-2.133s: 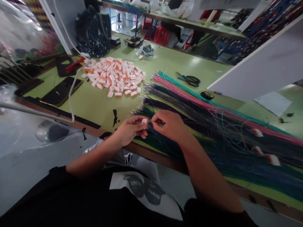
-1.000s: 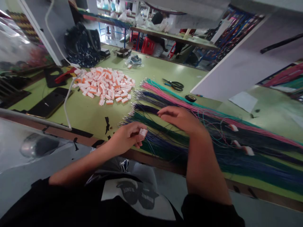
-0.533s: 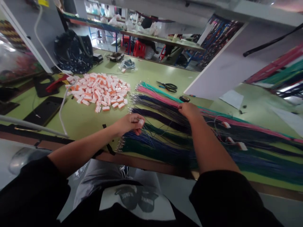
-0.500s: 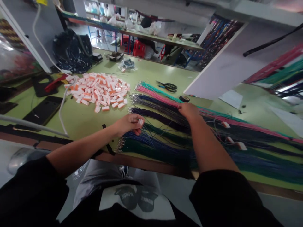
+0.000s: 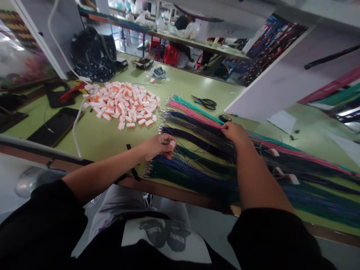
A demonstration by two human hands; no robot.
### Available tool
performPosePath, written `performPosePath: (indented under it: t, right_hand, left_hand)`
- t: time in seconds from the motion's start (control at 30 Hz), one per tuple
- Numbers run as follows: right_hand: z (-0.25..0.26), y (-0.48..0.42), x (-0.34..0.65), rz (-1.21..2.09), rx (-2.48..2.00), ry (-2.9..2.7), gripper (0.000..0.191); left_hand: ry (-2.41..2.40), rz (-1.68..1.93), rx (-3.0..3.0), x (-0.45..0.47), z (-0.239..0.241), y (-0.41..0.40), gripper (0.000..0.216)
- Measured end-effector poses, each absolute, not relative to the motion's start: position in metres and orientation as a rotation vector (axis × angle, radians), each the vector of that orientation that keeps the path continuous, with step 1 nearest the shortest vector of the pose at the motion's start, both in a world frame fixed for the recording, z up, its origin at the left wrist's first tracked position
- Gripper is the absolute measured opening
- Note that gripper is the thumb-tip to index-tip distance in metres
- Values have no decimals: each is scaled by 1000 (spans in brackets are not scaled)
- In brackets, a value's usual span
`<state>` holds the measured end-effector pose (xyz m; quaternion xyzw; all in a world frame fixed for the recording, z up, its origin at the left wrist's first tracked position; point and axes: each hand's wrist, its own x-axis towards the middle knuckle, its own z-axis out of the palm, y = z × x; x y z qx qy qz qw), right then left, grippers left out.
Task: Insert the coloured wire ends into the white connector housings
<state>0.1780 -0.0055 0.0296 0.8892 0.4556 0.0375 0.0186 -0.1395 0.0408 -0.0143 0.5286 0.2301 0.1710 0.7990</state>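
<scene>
My left hand [image 5: 161, 146] pinches a small white-and-orange connector housing [image 5: 171, 144] with a few thin wires trailing from it. Over the middle of the wire bundles, my right hand [image 5: 234, 132] has its fingertips closed at the pink wires [image 5: 194, 114]; whether it grips one wire or several is hidden. Teal wires [image 5: 204, 108] lie just behind the pink ones. Nearer me run dark bundles, including purple wires [image 5: 194, 138], blue wires [image 5: 171, 163] and green wires [image 5: 174, 178], their metal-tipped ends pointing left.
A heap of connector housings [image 5: 126, 103] covers the left-centre of the green table [image 5: 104, 140]. Scissors [image 5: 206, 103] and black tape [image 5: 225, 118] lie behind the wires. A phone [image 5: 56, 125], a white cable [image 5: 75, 131] and a dark bag [image 5: 91, 54] are at left. A panel [image 5: 270, 82] stands right.
The view has shifted slightly, moving the scene rightward. My right hand has slid a little to the right along the pink wires. My left hand still holds the connector housing.
</scene>
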Motion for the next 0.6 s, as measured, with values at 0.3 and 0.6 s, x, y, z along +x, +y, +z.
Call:
performPosePath:
  t: [0.3,0.6]
  right_hand:
    - [23,-5,181,82,2922,1474,16]
    - [29,16,117,-151,2912,2219,24]
  left_hand:
    - [511,361,1103,-138,-14,40,17]
    - [549,376,1030,-137,-11,39,17]
